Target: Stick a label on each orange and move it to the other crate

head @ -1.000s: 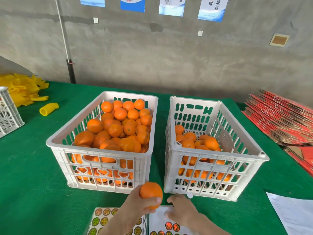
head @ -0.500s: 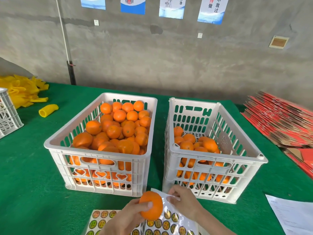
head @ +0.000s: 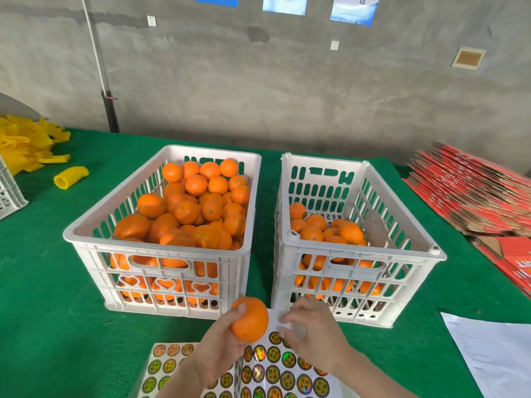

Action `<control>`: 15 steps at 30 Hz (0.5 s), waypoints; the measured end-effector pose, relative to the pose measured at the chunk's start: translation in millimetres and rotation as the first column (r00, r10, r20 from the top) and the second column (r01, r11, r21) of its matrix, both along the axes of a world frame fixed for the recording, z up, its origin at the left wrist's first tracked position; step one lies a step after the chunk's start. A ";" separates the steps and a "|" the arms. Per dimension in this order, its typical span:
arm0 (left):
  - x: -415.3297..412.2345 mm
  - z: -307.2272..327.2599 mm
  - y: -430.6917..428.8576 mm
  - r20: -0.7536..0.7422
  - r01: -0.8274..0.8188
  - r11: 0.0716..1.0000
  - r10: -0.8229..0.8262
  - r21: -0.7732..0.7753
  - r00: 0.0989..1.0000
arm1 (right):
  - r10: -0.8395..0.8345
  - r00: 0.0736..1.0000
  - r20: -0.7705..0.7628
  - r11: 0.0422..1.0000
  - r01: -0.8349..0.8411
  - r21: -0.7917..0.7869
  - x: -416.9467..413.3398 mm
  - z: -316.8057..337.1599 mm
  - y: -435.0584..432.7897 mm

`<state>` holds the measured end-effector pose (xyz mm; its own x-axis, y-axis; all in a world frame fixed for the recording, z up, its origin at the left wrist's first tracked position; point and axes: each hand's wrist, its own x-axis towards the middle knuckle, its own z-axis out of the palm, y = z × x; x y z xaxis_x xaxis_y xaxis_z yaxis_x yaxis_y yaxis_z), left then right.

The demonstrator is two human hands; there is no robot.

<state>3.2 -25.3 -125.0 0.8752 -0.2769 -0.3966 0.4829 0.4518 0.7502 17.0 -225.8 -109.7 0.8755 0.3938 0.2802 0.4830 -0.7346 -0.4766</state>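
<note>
My left hand holds one orange just in front of the gap between two white crates. My right hand is right beside the orange, its fingers pinched over a sheet of round labels; whether a label is between the fingertips is too blurred to tell. A second label sheet lies to the left of the first. The left crate is heaped with oranges. Fewer oranges lie in the right crate, low in its bottom.
A green cloth covers the table. Yellow foam nets and one loose net sleeve lie at far left beside another white crate. Red flat cartons are stacked at right; a paper sheet lies near right.
The view has tilted down. My right hand came up off the label sheet, whose lifted corner dropped flat, and closed in beside the orange held in my left hand.
</note>
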 end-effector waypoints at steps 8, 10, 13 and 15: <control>2.5 -0.6 -2.4 0.035 -0.002 0.999 0.004 -0.050 0.999 | -0.032 0.987 -0.159 0.993 0.014 -0.114 -11.1 -6.6 13.4; 2.6 -1.6 -2.2 0.042 -0.002 0.999 0.004 -0.043 0.999 | -0.082 0.983 -0.166 0.994 0.067 -0.091 -14.5 -6.8 17.3; 2.8 -0.7 -3.4 0.040 0.017 0.999 -0.016 -0.044 0.999 | -0.134 0.975 -0.177 0.989 0.122 -0.080 -17.9 -8.3 21.4; 3.6 -0.5 -5.2 0.025 0.012 0.999 -0.011 -0.043 1.000 | -0.166 0.969 -0.183 0.985 0.156 -0.068 -17.9 -6.2 21.7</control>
